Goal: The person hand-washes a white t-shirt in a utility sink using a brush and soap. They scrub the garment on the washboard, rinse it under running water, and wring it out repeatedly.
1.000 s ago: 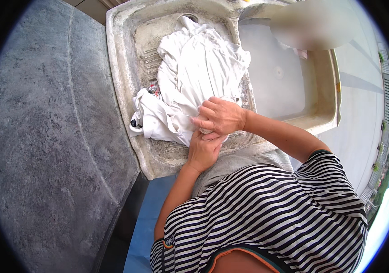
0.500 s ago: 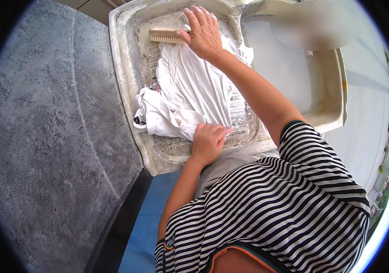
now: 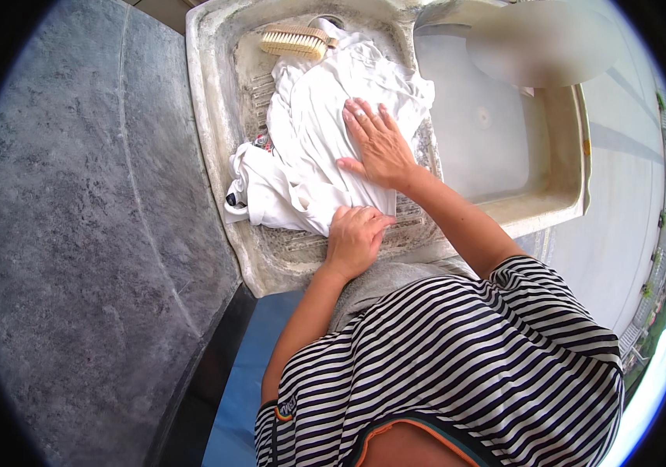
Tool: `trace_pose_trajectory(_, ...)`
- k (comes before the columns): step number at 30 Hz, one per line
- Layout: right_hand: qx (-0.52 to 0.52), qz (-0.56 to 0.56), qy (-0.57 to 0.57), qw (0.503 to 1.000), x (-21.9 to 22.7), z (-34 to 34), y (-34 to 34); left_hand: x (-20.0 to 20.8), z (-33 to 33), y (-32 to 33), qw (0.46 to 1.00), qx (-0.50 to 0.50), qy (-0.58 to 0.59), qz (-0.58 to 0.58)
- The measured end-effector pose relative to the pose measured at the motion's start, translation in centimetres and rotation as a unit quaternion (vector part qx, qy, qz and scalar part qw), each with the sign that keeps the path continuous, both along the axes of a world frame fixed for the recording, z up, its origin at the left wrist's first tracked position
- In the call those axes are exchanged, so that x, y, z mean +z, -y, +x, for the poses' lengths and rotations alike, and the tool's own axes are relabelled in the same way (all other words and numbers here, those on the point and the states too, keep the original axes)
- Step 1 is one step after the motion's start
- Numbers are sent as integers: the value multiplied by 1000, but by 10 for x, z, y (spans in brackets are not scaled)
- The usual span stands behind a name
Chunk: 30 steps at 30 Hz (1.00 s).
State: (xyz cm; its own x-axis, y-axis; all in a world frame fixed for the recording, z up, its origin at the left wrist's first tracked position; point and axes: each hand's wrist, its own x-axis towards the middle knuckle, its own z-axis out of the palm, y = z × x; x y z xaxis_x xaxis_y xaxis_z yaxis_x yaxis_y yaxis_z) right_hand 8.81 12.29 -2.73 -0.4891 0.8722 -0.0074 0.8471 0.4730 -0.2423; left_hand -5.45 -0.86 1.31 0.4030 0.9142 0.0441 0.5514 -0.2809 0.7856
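Head view: white cloth (image 3: 321,128) lies under both hands (image 3: 383,154) (image 3: 352,240).

- A fisheye camera on the person's head, above the near side of the sink (image 3: 212,140); it faces steeply down;
- near enough to show the left hand (image 3: 356,237) and right hand (image 3: 382,152) whole at the sink, yet wide enough for the counter (image 3: 68,233) left of it and pavement (image 3: 617,194) right;
- the wearer's striped shirt (image 3: 442,350) shows below the sink; straight edges bend.
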Motion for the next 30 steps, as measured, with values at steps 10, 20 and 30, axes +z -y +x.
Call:
trace_pose_trajectory(10, -52, 197, -158, 966, 6, -49, -205, -5, 0, 7, 1000, 20, 3, 19)
trace_pose_trajectory(20, 63, -5, -94, 993, 3, -93, -187, 12, -7, 3, 983, 89, -103, 123)
trace_pose_trajectory(30, 254, 73, -118, 957, 31, -13, 16, -15, 17, 20, 995, -22, 19, 92)
